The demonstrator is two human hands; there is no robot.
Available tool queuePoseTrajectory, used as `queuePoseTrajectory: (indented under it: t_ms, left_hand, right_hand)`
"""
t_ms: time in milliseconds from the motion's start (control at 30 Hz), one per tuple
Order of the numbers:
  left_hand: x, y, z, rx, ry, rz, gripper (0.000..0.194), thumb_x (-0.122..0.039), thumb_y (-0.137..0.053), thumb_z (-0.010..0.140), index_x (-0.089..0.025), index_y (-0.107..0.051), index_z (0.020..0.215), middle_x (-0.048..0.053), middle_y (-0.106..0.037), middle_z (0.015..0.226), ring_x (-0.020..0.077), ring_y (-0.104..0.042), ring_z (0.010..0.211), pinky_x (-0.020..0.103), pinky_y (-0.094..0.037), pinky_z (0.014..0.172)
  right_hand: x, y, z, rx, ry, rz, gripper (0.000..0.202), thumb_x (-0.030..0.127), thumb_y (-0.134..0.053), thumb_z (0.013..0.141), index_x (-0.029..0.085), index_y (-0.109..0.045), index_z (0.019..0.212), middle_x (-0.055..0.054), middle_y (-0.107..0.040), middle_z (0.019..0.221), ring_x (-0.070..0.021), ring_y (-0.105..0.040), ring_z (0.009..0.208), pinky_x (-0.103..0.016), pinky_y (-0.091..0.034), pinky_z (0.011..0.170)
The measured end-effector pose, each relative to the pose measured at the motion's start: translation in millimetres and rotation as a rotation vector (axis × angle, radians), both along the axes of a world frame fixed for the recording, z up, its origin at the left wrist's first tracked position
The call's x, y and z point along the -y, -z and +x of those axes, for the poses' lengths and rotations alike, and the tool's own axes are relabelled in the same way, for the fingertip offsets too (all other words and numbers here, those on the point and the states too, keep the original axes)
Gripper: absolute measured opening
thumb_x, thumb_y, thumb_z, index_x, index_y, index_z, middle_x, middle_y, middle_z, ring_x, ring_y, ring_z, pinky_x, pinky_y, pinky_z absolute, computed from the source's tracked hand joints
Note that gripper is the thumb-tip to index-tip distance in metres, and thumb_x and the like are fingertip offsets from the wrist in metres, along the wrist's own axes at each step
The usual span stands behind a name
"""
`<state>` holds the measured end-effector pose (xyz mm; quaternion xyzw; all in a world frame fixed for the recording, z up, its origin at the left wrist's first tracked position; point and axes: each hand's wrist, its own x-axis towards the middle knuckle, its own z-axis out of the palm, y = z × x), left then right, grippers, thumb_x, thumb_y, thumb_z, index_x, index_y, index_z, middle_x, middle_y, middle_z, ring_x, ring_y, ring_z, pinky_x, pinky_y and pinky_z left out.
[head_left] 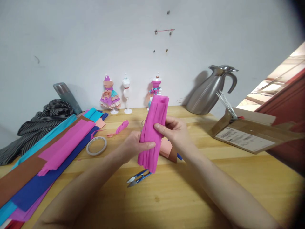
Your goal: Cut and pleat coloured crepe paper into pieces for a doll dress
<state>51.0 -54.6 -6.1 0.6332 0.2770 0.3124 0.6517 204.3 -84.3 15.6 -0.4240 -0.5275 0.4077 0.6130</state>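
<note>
A folded length of pink crepe paper [152, 127] is held upright above the table between both hands. My left hand [133, 146] grips its left side, thumb across the front and the other fingers hidden behind. On the right edge, a little higher, my right hand [175, 128] pinches it with the thumb in front. Beneath the paper's lower end lie blue-handled thread snips [139, 178], blades pointing left. Peach and brown paper pieces [168, 149] rest behind the right wrist. To the left is a roll of tape [96, 146], with a pink paper scrap [122, 127] beyond it.
Coloured crepe paper sheets [71, 140] and a striped cloth [45, 117] cover the left side. Mini dress forms [126, 92] stand by the wall, one in a ruffled paper dress [110, 95]. A steel jug [207, 92] and an open cardboard box [247, 133] are right.
</note>
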Motion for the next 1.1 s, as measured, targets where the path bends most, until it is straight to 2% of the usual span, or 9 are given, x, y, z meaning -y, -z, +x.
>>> queuePoseTrajectory:
  t_ms: [133, 233, 400, 500, 667, 733, 800, 900, 1100]
  left_hand:
    - [-3.2, -4.5, -3.9, 0.043, -0.058, -0.011, 0.022, -0.036, -0.074, 0.069, -0.015, -0.073, 0.077, 0.005, -0.069, 0.070, 0.0185, -0.063, 0.065, 0.027, -0.048, 0.060]
    - [-7.2, -18.9, -16.3, 0.024, -0.061, -0.021, 0.021, -0.035, -0.073, 0.069, -0.014, -0.073, 0.074, 0.005, -0.069, 0.067, 0.0165, -0.061, 0.058, 0.025, -0.046, 0.053]
    - [-11.7, -39.0, -31.7, -0.151, 0.138, 0.016, 0.013, -0.028, -0.075, 0.068, -0.015, -0.074, 0.066, 0.005, -0.068, 0.061, 0.0138, -0.057, 0.050, 0.022, -0.040, 0.044]
    - [-3.7, -22.7, -20.0, -0.244, 0.262, -0.095, 0.009, -0.025, -0.074, 0.067, -0.017, -0.074, 0.065, 0.004, -0.069, 0.063, 0.0137, -0.058, 0.052, 0.022, -0.043, 0.049]
    - [19.0, 41.2, 4.2, -0.120, 0.312, -0.553, 0.015, -0.029, -0.077, 0.065, -0.015, -0.074, 0.072, 0.007, -0.071, 0.069, 0.0159, -0.062, 0.060, 0.028, -0.051, 0.061]
    - [22.8, 58.8, 7.7, -0.093, 0.299, -0.668, 0.022, -0.030, -0.080, 0.061, -0.013, -0.073, 0.073, 0.008, -0.070, 0.067, 0.0167, -0.063, 0.058, 0.028, -0.050, 0.059]
    - [22.1, 65.3, 10.0, -0.070, 0.266, -0.702, 0.025, -0.029, -0.081, 0.060, -0.012, -0.071, 0.075, 0.008, -0.069, 0.065, 0.0163, -0.063, 0.057, 0.028, -0.050, 0.058]
    - [15.9, 61.0, 16.0, -0.061, 0.248, -0.684, 0.025, -0.027, -0.080, 0.062, -0.011, -0.068, 0.077, 0.007, -0.068, 0.066, 0.0157, -0.063, 0.058, 0.029, -0.051, 0.061]
    - [2.2, 58.2, 32.2, -0.183, 0.167, -0.696, 0.024, -0.020, -0.075, 0.060, -0.011, -0.062, 0.079, 0.006, -0.067, 0.066, 0.0183, -0.064, 0.061, 0.033, -0.051, 0.065]
  right_hand:
    - [4.5, -8.7, 5.2, 0.058, -0.038, 0.035, 0.025, 0.045, -0.078, 0.064, 0.022, -0.070, 0.067, 0.001, -0.064, 0.060, -0.0130, -0.053, 0.052, -0.027, -0.046, 0.048]
    - [8.0, -22.5, 25.0, 0.149, -0.067, 0.057, 0.022, 0.039, -0.080, 0.063, 0.021, -0.073, 0.074, 0.000, -0.064, 0.061, -0.0128, -0.053, 0.053, -0.025, -0.044, 0.047]
    - [-5.5, -22.8, 68.9, 0.562, -0.261, -0.108, 0.006, 0.020, -0.076, 0.066, 0.017, -0.071, 0.063, 0.001, -0.062, 0.054, -0.0108, -0.052, 0.049, -0.023, -0.040, 0.046]
    - [-18.9, -3.5, 88.1, 0.750, -0.235, -0.191, 0.011, 0.011, -0.067, 0.066, 0.016, -0.068, 0.057, 0.003, -0.063, 0.054, -0.0110, -0.054, 0.049, -0.023, -0.040, 0.048]
    - [-24.8, 36.7, 108.5, 0.806, -0.179, -0.312, 0.011, 0.013, -0.061, 0.067, 0.016, -0.067, 0.058, 0.003, -0.059, 0.046, -0.0113, -0.053, 0.042, -0.022, -0.038, 0.044]
    - [-23.9, 51.9, 112.0, 0.802, -0.136, -0.318, 0.010, 0.014, -0.060, 0.067, 0.016, -0.066, 0.058, 0.003, -0.059, 0.045, -0.0106, -0.051, 0.042, -0.022, -0.037, 0.044]
    - [-24.2, 65.0, 113.3, 0.792, -0.118, -0.315, 0.011, 0.016, -0.058, 0.068, 0.016, -0.064, 0.060, 0.002, -0.059, 0.048, -0.0107, -0.052, 0.044, -0.022, -0.039, 0.046]
    - [-28.2, 77.7, 113.9, 0.776, -0.105, -0.302, 0.011, 0.020, -0.056, 0.071, 0.015, -0.063, 0.063, 0.001, -0.060, 0.052, -0.0106, -0.052, 0.047, -0.022, -0.040, 0.049]
    - [-36.9, 81.6, 116.9, 0.771, -0.073, -0.286, 0.010, 0.019, -0.056, 0.070, 0.014, -0.065, 0.069, 0.001, -0.060, 0.057, -0.0105, -0.052, 0.049, -0.022, -0.039, 0.050]
